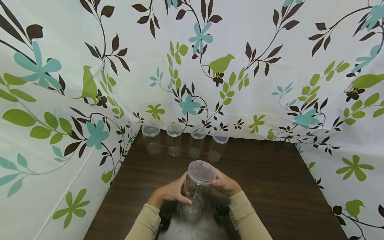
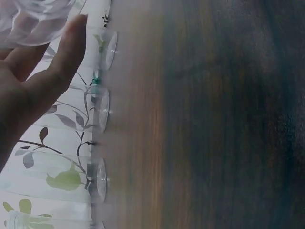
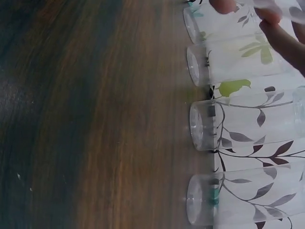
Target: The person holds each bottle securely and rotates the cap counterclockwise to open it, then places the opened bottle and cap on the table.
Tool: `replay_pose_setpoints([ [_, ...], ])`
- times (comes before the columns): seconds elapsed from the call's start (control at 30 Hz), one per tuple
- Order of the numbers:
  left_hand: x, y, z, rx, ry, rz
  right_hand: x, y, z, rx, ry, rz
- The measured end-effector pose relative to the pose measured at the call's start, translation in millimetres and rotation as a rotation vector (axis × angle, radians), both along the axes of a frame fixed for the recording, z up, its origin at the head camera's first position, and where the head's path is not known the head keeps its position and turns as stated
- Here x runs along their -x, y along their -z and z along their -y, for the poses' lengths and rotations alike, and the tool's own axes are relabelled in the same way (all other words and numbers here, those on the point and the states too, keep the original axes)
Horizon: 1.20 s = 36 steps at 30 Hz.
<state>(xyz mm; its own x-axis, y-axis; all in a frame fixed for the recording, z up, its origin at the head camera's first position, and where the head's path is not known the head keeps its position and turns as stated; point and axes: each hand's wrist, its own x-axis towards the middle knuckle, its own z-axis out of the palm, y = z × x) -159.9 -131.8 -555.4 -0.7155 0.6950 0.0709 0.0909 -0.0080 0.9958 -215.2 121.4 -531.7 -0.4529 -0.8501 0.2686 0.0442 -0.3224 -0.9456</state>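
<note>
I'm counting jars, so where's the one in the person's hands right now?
In the head view, the held jar is at lower middle, between the left hand and right hand, nearer the wearer than the row of four jars.

A pale khaki left sleeve (image 1: 145, 220) and matching right sleeve (image 1: 250, 218), both wrist-length, worn with small black wrist devices (image 1: 165, 219), 1 beside each

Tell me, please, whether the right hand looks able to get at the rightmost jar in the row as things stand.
Probably not: the right hand is holding the clear jar with the left hand. Once freed, its way across the tabletop to the rightmost jar looks open.
</note>
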Motion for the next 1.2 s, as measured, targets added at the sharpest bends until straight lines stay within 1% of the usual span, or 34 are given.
replay_pose_setpoints([
  [0.07, 0.9, 1.0, 0.0, -0.021, 0.006, 0.000, -0.1, 1.6, 0, 0.019, 0.004, 0.023],
  [0.13, 1.6, 2.4, -0.4, -0.024, -0.011, -0.016, -0.8, 4.3, -1, 0.056, 0.016, 0.060],
  [0.23, 3.0, 6.1, -1.2, -0.022, -0.056, -0.046, -1.9, 10.1, -1, 0.119, 0.044, 0.127],
  [0.33, 2.7, 9.9, -1.7, -0.002, -0.134, -0.055, -2.8, 14.8, 1, 0.159, 0.099, 0.172],
  [0.4, 2.3, 11.8, -1.9, 0.025, -0.216, -0.061, -4.1, 15.7, 5, 0.158, 0.190, 0.169],
  [0.47, 1.9, 12.4, -2.8, 0.052, -0.309, -0.071, -6.7, 14.4, 10, 0.133, 0.318, 0.143],
  [0.57, 3.5, 15.4, -6.2, 0.082, -0.449, -0.117, -13.7, 9.9, 18, 0.047, 0.542, 0.091],
  [0.63, 5.5, 18.4, -9.3, 0.086, -0.533, -0.162, -19.2, 7.5, 23, 0.000, 0.636, 0.075],
  [0.7, 8.0, 22.4, -12.3, 0.092, -0.608, -0.213, -24.0, 6.1, 28, -0.034, 0.691, 0.075],
  [0.77, 9.6, 25.7, -15.4, 0.096, -0.665, -0.260, -28.9, 6.2, 32, -0.047, 0.710, 0.076],
  [0.83, 10.8, 27.7, -18.3, 0.119, -0.708, -0.319, -33.2, 5.3, 38, -0.055, 0.729, 0.063],
  [0.9, 10.5, 28.6, -20.9, 0.177, -0.751, -0.376, -37.3, 4.0, 45, -0.074, 0.762, 0.038],
  [1.0, 8.2, 28.1, -25.6, 0.293, -0.810, -0.452, -43.6, 1.3, 55, -0.111, 0.847, 0.010],
  [1.1, 4.7, 27.2, -30.3, 0.390, -0.860, -0.506, -47.1, 0.1, 63, -0.141, 0.937, 0.026],
  [1.2, 2.0, 26.8, -33.8, 0.443, -0.892, -0.549, -47.8, -0.2, 68, -0.133, 0.998, 0.042],
])
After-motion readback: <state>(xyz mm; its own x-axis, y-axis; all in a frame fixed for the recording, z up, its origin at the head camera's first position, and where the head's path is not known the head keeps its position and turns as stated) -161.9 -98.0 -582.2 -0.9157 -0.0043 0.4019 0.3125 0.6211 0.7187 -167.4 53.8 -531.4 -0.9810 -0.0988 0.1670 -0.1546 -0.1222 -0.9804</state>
